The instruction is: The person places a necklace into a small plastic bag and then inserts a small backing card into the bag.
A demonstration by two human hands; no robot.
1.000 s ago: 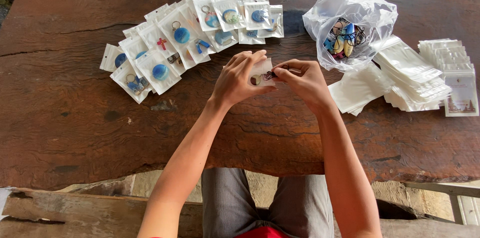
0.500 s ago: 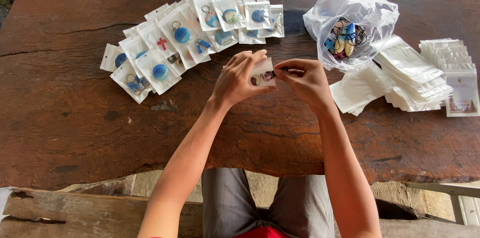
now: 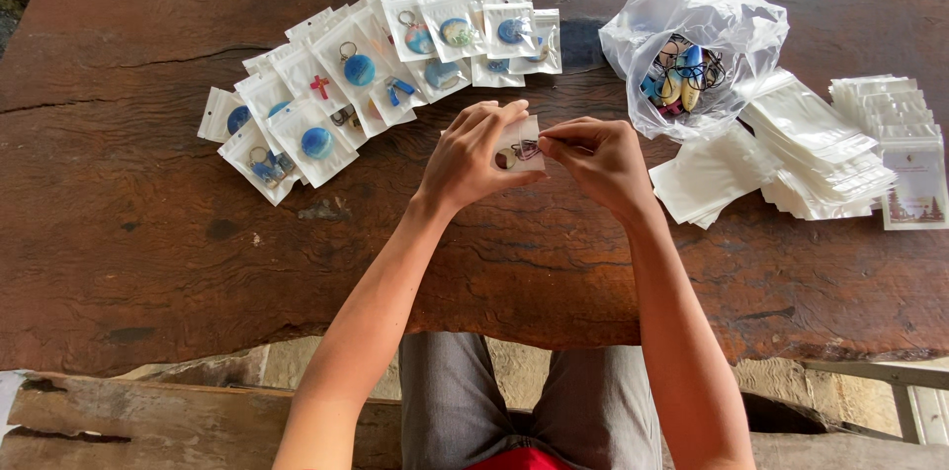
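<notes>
The left hand (image 3: 481,156) is pinched on a small clear plastic pouch (image 3: 521,146), thumb under its lower edge and fingers curled over its top, holding it just above the wooden table (image 3: 148,233). The right hand (image 3: 601,159) meets it from the other side, thumb and forefinger pressed together on the pouch's right edge, so both hands are clamped on the same packet. Inside the pouch a keychain (image 3: 512,156) shows: a round, pale charm low down and a dark bit of metal beside it.

Beyond the left hand, out to its far left, a fan of filled pouches (image 3: 326,104) lies overlapped on the table, most with blue round charms, one with a red cross. Beyond the right hand, up and to its right, an open clear plastic bag (image 3: 727,20) holds loose keychains (image 3: 677,75). Further right of that hand lie flat empty pouches (image 3: 707,173), then taller stacks of them (image 3: 820,149), and outermost a pile of printed cards (image 3: 905,154).

The risk, as I judge it, lies in the thin film: the grip is only at the edges, so the pouch could slip or the keychain tip out of an unsealed mouth. The metal ring could also snag and tear the plastic if pressed hard.
</notes>
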